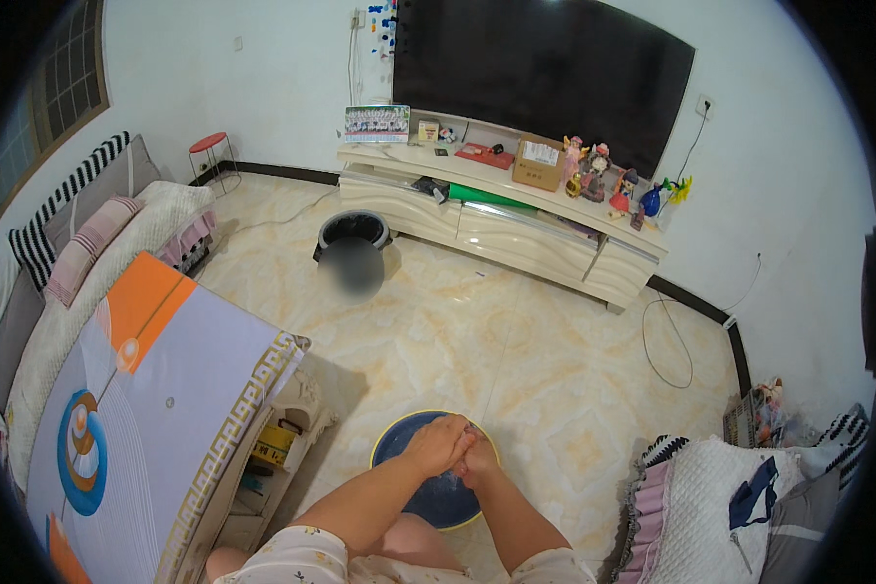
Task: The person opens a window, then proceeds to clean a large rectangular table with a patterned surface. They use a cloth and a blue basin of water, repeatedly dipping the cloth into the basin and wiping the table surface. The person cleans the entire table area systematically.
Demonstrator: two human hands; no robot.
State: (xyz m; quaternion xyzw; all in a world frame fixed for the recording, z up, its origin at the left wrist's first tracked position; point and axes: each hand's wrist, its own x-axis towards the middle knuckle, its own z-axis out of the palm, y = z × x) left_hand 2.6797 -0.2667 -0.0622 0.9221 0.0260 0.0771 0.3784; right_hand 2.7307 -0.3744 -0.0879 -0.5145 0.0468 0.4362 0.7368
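Observation:
My left hand (436,444) and my right hand (480,458) are pressed together above a round basin (425,502) with a dark blue inside and a thin yellow rim. The left hand's fingers lie over the right hand, so whatever may be between the palms is hidden. Pale streaks show inside the basin just below the hands. The basin stands on the tiled floor (511,365) in front of my knees.
At left stands a low table (212,379) with a patterned cover and open shelves, beside a sofa (109,241). A black bin (352,228), partly blurred, stands near the TV cabinet (511,241). A cable (690,365) loops over the floor; a padded seat (708,504) is at right.

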